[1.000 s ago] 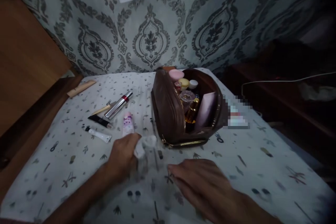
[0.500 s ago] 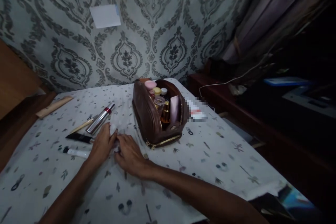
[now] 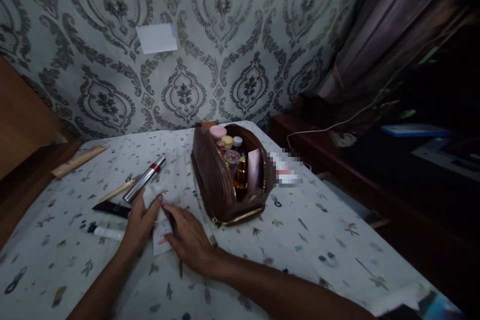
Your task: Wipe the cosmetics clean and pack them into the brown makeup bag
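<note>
Between my two hands is a thin white packet (image 3: 161, 240) with small red marks, soft and crumpled at its top end; its exact kind cannot be made out. My left hand (image 3: 139, 222) pinches it from the left, thumb on top. My right hand (image 3: 190, 241) grips its right edge with thumb and fingers. Right of them stands an unzipped brown makeup bag (image 3: 212, 175) holding bottles and jars, among them a pink-lidded jar (image 3: 218, 133) and an amber bottle (image 3: 241, 175). Beyond my left hand lies a silver tube with a red band (image 3: 144, 180).
Left of my hands lie a black flat item (image 3: 110, 208), a white tube with a black cap (image 3: 108, 232) and a thin wooden stick (image 3: 117, 190). A wooden strip (image 3: 78, 161) rests at the table's far left. A white cable (image 3: 337, 124) runs along the right.
The white packet, mostly hidden between my hands before, now shows more plainly. My right hand has shifted slightly down and right. The view has tilted up a little.
</note>
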`<state>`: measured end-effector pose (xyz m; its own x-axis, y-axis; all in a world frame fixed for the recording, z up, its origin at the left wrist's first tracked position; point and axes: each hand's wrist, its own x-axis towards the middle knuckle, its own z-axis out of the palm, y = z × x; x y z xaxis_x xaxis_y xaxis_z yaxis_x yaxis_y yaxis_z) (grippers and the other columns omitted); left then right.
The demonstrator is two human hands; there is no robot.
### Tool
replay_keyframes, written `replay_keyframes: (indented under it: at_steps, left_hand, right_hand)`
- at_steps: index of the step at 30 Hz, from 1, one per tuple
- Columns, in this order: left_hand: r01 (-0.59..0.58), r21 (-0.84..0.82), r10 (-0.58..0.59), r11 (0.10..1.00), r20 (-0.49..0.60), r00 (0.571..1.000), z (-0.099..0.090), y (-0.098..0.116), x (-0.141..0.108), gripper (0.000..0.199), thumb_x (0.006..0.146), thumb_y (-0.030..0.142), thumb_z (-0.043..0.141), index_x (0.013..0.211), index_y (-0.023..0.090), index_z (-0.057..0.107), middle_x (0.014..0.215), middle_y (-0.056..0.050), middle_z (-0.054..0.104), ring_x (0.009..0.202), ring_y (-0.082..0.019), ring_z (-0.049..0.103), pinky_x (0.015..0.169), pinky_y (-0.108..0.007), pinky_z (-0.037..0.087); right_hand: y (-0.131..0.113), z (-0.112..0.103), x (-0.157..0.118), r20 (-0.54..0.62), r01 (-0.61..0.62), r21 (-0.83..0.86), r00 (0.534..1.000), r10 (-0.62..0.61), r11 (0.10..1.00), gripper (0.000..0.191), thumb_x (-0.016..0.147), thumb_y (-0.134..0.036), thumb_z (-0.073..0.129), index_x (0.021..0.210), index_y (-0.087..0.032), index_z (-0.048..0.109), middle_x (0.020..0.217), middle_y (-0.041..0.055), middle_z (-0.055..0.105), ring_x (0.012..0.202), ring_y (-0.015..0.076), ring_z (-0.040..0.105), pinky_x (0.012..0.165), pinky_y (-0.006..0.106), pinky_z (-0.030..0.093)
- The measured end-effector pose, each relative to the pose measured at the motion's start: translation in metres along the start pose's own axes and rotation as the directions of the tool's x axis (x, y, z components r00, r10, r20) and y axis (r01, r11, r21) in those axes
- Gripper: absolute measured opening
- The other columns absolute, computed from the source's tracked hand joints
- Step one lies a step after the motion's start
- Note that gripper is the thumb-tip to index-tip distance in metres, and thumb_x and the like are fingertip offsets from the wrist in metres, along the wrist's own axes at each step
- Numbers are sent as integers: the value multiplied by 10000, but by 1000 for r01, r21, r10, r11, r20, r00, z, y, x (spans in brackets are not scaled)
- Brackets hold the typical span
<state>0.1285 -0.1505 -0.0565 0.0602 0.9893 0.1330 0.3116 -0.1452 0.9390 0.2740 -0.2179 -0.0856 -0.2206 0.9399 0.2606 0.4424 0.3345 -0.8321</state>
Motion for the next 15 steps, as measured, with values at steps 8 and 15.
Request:
replay_keyframes:
  at_steps: [8,15]
  left_hand:
    - [225,-245,-235,943,-13,972,-7,2,-3,455,777,530,683,1056,172,651,821,2,668,736,-174,619,678,-277,498]
    - [90,-238,-107,967,-62,992,-3,-5,1,280,794,414,622,962,194,667,864,-24,694,816,-197,650,771,-310,529]
  right_hand:
    - [3,-3,2,27,84,145,996,-89,986,529,953,-241,493,1473,-208,404,1482,119,532,1366,231,509,1159,440,400]
    - [5,4,4,103,-24,310,995,-8,950,611,901,-237,581,1480,-244,385,1409,113,554,1136,220,632,1000,397,511]
